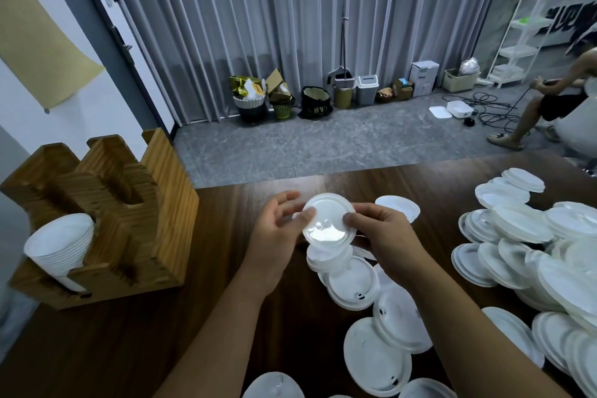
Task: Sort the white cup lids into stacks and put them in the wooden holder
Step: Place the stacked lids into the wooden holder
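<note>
I pinch one lid (328,218) between my left hand (280,229) and right hand (384,236) above the counter (129,349); the wooden holder (106,220) stands leftward, nearer my left hand.

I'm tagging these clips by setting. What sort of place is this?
Probably a back room or makeshift workspace, not a shop counter. A dark wooden table holds heaps of white cup lids and a wooden holder; bins and bags line a grey curtain, and cables lie on the floor.
</note>
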Action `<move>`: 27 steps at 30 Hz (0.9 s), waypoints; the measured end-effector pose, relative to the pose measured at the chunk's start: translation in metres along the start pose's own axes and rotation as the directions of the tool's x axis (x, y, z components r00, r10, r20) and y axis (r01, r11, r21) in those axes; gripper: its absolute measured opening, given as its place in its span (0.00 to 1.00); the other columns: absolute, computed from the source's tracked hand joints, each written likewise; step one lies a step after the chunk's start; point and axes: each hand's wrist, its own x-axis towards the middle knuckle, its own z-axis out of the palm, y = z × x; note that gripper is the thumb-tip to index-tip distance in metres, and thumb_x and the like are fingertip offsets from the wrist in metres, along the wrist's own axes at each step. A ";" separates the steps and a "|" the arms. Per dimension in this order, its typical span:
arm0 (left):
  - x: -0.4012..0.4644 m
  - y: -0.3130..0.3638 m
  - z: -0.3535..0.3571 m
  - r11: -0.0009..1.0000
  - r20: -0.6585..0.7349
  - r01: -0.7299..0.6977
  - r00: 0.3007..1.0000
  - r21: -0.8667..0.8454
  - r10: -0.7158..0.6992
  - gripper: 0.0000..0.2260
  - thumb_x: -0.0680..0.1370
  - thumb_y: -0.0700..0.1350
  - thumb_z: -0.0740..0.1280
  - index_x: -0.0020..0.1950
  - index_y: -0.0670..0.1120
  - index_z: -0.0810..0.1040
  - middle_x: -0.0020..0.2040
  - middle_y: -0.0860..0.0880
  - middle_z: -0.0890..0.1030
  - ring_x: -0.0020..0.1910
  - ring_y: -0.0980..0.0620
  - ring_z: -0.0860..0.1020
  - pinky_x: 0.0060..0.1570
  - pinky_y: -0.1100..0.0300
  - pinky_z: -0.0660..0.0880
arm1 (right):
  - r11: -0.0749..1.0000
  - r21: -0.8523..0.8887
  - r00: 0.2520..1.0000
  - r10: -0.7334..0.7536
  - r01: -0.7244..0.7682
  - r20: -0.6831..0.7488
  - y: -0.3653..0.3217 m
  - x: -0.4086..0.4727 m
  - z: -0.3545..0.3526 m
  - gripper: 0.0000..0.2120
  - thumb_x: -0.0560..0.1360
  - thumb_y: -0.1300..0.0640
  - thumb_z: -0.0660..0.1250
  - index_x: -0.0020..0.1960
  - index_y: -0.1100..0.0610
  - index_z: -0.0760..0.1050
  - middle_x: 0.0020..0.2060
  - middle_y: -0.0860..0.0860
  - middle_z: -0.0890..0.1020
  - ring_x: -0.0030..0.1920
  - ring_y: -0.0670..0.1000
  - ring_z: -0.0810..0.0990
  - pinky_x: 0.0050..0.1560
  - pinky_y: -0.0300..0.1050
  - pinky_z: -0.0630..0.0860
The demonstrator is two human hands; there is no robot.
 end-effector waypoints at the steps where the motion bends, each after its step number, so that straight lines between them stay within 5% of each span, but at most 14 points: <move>1: 0.005 -0.002 -0.003 0.999 -0.075 0.026 0.997 -0.040 -0.029 0.12 0.81 0.42 0.75 0.62 0.52 0.82 0.56 0.51 0.88 0.56 0.51 0.87 0.56 0.51 0.85 | 1.000 0.002 0.997 -0.008 0.008 -0.073 0.000 0.002 -0.002 0.08 0.81 0.65 0.73 0.59 0.60 0.86 0.50 0.56 0.91 0.53 0.58 0.90 0.50 0.47 0.87; 4: 0.017 -0.012 -0.013 0.905 -0.169 -0.009 0.981 0.426 0.089 0.14 0.82 0.38 0.69 0.64 0.52 0.82 0.61 0.52 0.84 0.60 0.51 0.82 0.58 0.60 0.80 | 1.000 0.015 0.977 -0.012 0.015 -0.214 0.001 0.005 -0.009 0.08 0.80 0.65 0.72 0.58 0.59 0.85 0.47 0.51 0.91 0.50 0.52 0.91 0.47 0.45 0.87; 6: 0.022 -0.021 -0.014 0.743 0.014 -0.106 0.992 0.661 0.129 0.22 0.80 0.38 0.69 0.73 0.52 0.79 0.71 0.51 0.78 0.68 0.49 0.77 0.65 0.62 0.72 | 1.000 0.008 0.966 -0.017 0.020 -0.259 0.002 0.007 -0.011 0.08 0.80 0.65 0.73 0.58 0.58 0.85 0.45 0.49 0.91 0.47 0.49 0.90 0.44 0.43 0.87; 8: 0.027 -0.029 -0.013 0.586 0.209 -0.184 0.978 0.789 0.025 0.30 0.79 0.39 0.68 0.81 0.55 0.71 0.82 0.52 0.67 0.79 0.47 0.64 0.77 0.57 0.61 | 1.000 0.011 0.958 -0.025 0.030 -0.286 0.003 0.008 -0.013 0.08 0.80 0.65 0.73 0.57 0.58 0.85 0.43 0.48 0.90 0.46 0.48 0.90 0.42 0.41 0.86; 11: 0.032 -0.038 -0.017 0.441 0.305 -0.232 0.947 0.867 -0.101 0.34 0.79 0.40 0.70 0.84 0.58 0.67 0.87 0.54 0.58 0.85 0.49 0.54 0.81 0.55 0.53 | 0.999 0.011 0.955 -0.029 0.034 -0.297 0.004 0.009 -0.015 0.07 0.80 0.65 0.73 0.57 0.58 0.85 0.43 0.49 0.90 0.46 0.49 0.90 0.42 0.41 0.86; 15: 0.031 -0.046 -0.033 0.559 0.248 -0.224 0.968 0.798 0.034 0.25 0.79 0.48 0.78 0.76 0.56 0.78 0.81 0.54 0.70 0.80 0.51 0.66 0.80 0.51 0.65 | 1.000 0.020 0.952 -0.015 0.023 -0.306 0.005 0.011 -0.019 0.07 0.79 0.64 0.74 0.56 0.58 0.86 0.44 0.49 0.90 0.47 0.50 0.90 0.43 0.43 0.86; 18: 0.022 -0.048 -0.042 0.505 0.278 -0.303 0.952 0.808 0.127 0.22 0.79 0.50 0.78 0.73 0.51 0.81 0.75 0.54 0.77 0.74 0.52 0.72 0.74 0.55 0.70 | 1.000 0.022 0.954 -0.013 0.021 -0.301 0.007 0.011 -0.020 0.07 0.79 0.64 0.73 0.56 0.57 0.86 0.44 0.48 0.90 0.48 0.50 0.90 0.45 0.44 0.87; 20: 0.012 -0.048 -0.045 0.519 0.209 -0.289 0.956 0.805 0.208 0.19 0.82 0.52 0.73 0.73 0.52 0.81 0.67 0.56 0.82 0.66 0.55 0.78 0.65 0.56 0.76 | 1.000 0.014 0.955 -0.013 0.018 -0.297 0.008 0.011 -0.017 0.07 0.79 0.64 0.74 0.56 0.56 0.86 0.44 0.48 0.90 0.49 0.51 0.90 0.44 0.43 0.86; 22: 0.005 -0.043 -0.044 0.638 0.001 -0.185 0.961 0.747 0.278 0.13 0.84 0.52 0.68 0.68 0.52 0.82 0.55 0.55 0.84 0.54 0.56 0.82 0.47 0.59 0.80 | 1.000 -0.004 0.955 -0.015 0.015 -0.295 0.010 0.010 -0.015 0.07 0.79 0.63 0.74 0.56 0.55 0.86 0.46 0.48 0.90 0.50 0.52 0.90 0.44 0.42 0.86; 25: 0.000 -0.033 -0.040 0.893 -0.331 0.021 0.932 0.450 0.145 0.03 0.82 0.48 0.71 0.55 0.54 0.81 0.50 0.53 0.84 0.51 0.52 0.83 0.39 0.61 0.76 | 1.000 -0.024 0.956 -0.020 0.013 -0.294 0.012 0.010 -0.012 0.08 0.79 0.63 0.73 0.57 0.55 0.85 0.49 0.50 0.90 0.51 0.52 0.89 0.44 0.42 0.86; 27: -0.001 -0.026 -0.037 0.977 -0.353 0.095 0.935 0.190 -0.022 0.05 0.79 0.44 0.74 0.53 0.52 0.82 0.50 0.50 0.86 0.53 0.49 0.84 0.45 0.55 0.80 | 0.999 -0.037 0.956 -0.022 0.012 -0.294 0.013 0.009 -0.011 0.08 0.79 0.63 0.73 0.57 0.55 0.85 0.50 0.51 0.90 0.52 0.53 0.89 0.44 0.42 0.86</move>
